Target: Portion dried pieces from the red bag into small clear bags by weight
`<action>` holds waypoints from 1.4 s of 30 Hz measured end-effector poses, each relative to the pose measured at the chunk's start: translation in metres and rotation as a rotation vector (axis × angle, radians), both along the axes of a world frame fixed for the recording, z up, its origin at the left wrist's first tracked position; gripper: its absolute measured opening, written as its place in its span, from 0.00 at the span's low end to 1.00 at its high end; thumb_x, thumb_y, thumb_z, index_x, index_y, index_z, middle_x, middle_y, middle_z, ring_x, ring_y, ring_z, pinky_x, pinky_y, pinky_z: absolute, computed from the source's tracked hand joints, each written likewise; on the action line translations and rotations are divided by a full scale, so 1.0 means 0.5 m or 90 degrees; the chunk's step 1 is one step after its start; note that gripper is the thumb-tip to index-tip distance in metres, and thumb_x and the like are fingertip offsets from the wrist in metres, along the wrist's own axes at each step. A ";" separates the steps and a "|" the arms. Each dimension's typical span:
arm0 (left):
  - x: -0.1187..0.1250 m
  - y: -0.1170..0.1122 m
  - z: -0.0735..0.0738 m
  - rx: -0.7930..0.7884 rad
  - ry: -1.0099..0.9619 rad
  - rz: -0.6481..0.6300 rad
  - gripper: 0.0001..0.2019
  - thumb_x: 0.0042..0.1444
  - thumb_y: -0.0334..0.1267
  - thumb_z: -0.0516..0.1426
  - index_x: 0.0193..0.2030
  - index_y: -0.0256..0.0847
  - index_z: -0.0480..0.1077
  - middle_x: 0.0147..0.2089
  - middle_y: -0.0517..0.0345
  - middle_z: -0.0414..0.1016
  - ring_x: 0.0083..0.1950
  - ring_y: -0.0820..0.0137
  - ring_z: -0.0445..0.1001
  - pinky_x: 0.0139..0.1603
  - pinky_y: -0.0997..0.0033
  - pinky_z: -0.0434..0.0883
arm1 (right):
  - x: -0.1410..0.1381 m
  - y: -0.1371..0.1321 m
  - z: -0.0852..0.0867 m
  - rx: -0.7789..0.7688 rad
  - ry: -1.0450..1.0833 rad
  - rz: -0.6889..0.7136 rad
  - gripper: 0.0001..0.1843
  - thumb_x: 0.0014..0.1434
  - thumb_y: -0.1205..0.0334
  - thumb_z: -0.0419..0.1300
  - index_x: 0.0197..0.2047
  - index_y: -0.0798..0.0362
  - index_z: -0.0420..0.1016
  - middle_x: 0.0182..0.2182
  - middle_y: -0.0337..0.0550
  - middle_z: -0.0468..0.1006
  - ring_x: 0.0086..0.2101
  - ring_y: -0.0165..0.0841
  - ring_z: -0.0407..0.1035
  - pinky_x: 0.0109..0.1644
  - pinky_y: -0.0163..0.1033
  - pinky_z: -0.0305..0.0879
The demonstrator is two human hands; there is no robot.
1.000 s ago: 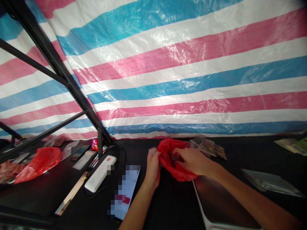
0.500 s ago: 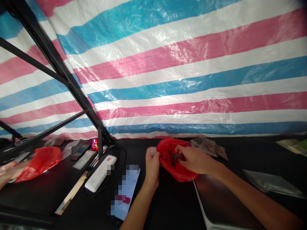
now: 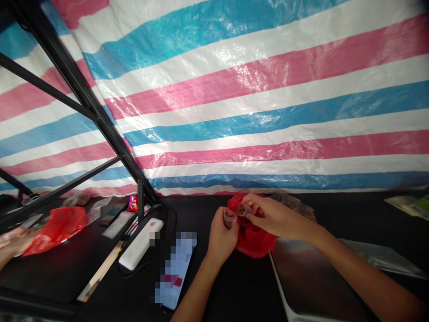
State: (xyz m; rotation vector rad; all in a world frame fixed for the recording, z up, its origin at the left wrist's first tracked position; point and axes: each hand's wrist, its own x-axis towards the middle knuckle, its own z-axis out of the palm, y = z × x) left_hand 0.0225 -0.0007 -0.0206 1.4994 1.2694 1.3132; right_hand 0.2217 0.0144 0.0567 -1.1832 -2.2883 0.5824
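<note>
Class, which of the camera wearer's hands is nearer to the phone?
Left. The left hand is beyond the phone and to its right; the right hand is farther right, at the red bag.

Sheeting striped in blue, white and pink.
Bag, red; desk and frame, black; cups, colourless; contents, brown.

Striped plastic sheet, pink, white and blue, behind the counter. Black metal frame, left. White power bank. Phone, screen lit, right of the power bank. Small pink packet, beside the frame. Silver-edged dark slab, perhaps a laptop, lower right.
</note>
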 end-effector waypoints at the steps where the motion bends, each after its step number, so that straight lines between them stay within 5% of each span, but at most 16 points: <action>1: 0.002 -0.002 -0.001 0.009 0.012 -0.015 0.05 0.60 0.35 0.62 0.38 0.43 0.69 0.34 0.61 0.71 0.34 0.70 0.69 0.37 0.72 0.64 | -0.004 -0.002 0.003 0.008 0.017 0.021 0.05 0.70 0.60 0.57 0.46 0.48 0.74 0.39 0.39 0.83 0.38 0.36 0.77 0.42 0.38 0.71; 7: 0.010 -0.010 -0.003 0.047 0.045 -0.064 0.04 0.62 0.35 0.61 0.43 0.42 0.71 0.39 0.57 0.74 0.39 0.67 0.71 0.41 0.70 0.65 | -0.021 0.000 -0.002 0.127 0.034 0.111 0.19 0.64 0.74 0.58 0.54 0.47 0.77 0.54 0.44 0.80 0.57 0.39 0.72 0.65 0.45 0.65; 10: 0.013 -0.009 -0.007 0.046 0.039 -0.071 0.07 0.63 0.37 0.61 0.47 0.42 0.70 0.41 0.57 0.74 0.41 0.66 0.72 0.43 0.70 0.67 | -0.022 0.003 -0.007 0.175 0.017 0.137 0.24 0.65 0.76 0.55 0.59 0.45 0.77 0.58 0.45 0.78 0.60 0.40 0.70 0.67 0.46 0.64; 18: 0.019 -0.008 -0.008 0.032 0.045 -0.059 0.10 0.64 0.43 0.63 0.44 0.42 0.70 0.39 0.58 0.74 0.39 0.68 0.72 0.41 0.71 0.67 | -0.014 -0.002 0.009 0.204 0.014 0.052 0.20 0.68 0.71 0.55 0.59 0.45 0.76 0.59 0.46 0.78 0.58 0.42 0.72 0.65 0.49 0.66; 25: -0.019 0.003 0.005 -0.108 0.118 0.120 0.13 0.59 0.45 0.64 0.37 0.44 0.65 0.33 0.58 0.76 0.34 0.65 0.73 0.37 0.68 0.63 | 0.022 0.005 -0.009 0.074 -0.182 0.016 0.12 0.65 0.67 0.59 0.49 0.49 0.80 0.49 0.48 0.83 0.48 0.43 0.78 0.53 0.45 0.70; 29: -0.027 -0.009 0.005 -0.168 0.084 0.039 0.15 0.52 0.39 0.68 0.38 0.43 0.64 0.33 0.59 0.76 0.35 0.66 0.74 0.36 0.69 0.64 | 0.024 0.013 -0.042 0.039 -0.296 -0.007 0.15 0.60 0.69 0.61 0.50 0.52 0.81 0.49 0.53 0.84 0.49 0.51 0.78 0.54 0.50 0.68; 33: -0.017 -0.017 -0.004 -0.197 0.028 -0.045 0.18 0.46 0.27 0.65 0.40 0.43 0.62 0.31 0.66 0.72 0.32 0.71 0.69 0.33 0.73 0.63 | 0.013 0.011 -0.047 0.034 -0.268 0.004 0.17 0.59 0.69 0.61 0.51 0.50 0.79 0.52 0.50 0.83 0.50 0.49 0.78 0.53 0.48 0.68; 42: -0.015 0.010 -0.015 -0.215 -0.046 0.041 0.13 0.49 0.27 0.61 0.40 0.42 0.66 0.31 0.63 0.74 0.33 0.69 0.72 0.36 0.71 0.68 | -0.004 -0.011 -0.040 -0.064 -0.316 0.008 0.15 0.57 0.70 0.62 0.48 0.52 0.77 0.48 0.50 0.84 0.45 0.48 0.80 0.44 0.44 0.67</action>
